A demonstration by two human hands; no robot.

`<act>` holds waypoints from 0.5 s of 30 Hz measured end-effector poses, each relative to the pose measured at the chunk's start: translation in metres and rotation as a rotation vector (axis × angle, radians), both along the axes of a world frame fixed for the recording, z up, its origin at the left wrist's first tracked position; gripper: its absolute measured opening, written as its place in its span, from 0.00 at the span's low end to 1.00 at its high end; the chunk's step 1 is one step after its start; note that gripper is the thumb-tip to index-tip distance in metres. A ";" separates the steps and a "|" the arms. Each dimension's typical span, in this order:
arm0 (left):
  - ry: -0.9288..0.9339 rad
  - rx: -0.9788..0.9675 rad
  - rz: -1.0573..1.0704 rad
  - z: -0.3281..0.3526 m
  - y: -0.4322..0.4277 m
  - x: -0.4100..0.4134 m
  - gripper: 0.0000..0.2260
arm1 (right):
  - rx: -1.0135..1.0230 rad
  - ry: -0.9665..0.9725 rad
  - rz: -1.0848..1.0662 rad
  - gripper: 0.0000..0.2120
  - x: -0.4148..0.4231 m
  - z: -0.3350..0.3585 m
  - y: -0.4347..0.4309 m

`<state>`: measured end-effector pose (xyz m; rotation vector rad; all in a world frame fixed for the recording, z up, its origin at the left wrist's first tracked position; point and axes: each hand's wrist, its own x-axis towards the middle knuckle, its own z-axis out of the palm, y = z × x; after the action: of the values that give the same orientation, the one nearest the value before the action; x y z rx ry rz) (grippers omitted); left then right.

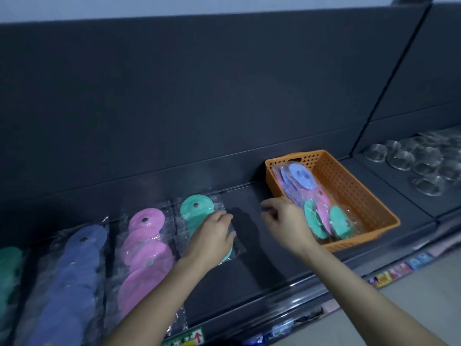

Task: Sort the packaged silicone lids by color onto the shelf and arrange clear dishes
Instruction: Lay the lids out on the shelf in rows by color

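Your orange basket [349,188] sits on the dark shelf [264,255], holding mixed packaged lids [303,177] in blue, pink and green. Just left of the basket your right hand [284,222] hangs over its near-left corner with fingers curled and thumb close to the forefinger. Blur keeps you from telling whether it pinches any wrapper, and it covers part of the packs behind it.

Further left of the basket, your left hand [212,236] rests palm down, fingers together, on the green pack [197,208], hiding its lower half. Beyond that, still leftward, lie the pink pack [147,236], the blue pack [77,258], and another green one [10,265] cut off by the frame edge.

Right of the basket, on the next shelf section, clear dishes [404,158] stand bunched together, their outlines hard to separate. Below the basket, the labels [389,273] are unreadable.
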<state>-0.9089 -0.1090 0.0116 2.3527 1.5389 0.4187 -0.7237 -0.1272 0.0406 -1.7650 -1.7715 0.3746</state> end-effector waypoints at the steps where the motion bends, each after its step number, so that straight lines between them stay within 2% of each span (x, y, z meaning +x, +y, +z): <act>1: -0.010 0.003 -0.015 0.003 0.000 0.006 0.20 | 0.015 -0.003 -0.012 0.12 0.007 0.004 0.000; 7: -0.089 0.017 -0.056 0.017 0.006 0.051 0.21 | 0.032 -0.066 -0.063 0.10 0.071 0.017 0.006; 12: -0.155 0.003 -0.034 0.026 0.013 0.107 0.20 | -0.137 -0.163 -0.032 0.13 0.142 0.005 0.016; 15: -0.119 0.031 -0.041 0.026 0.014 0.142 0.18 | -0.280 -0.175 0.058 0.18 0.178 0.000 0.022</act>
<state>-0.7665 -0.0953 0.0380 2.3323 1.4384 0.5660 -0.5454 -0.1053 0.0405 -1.9937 -1.9747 0.5282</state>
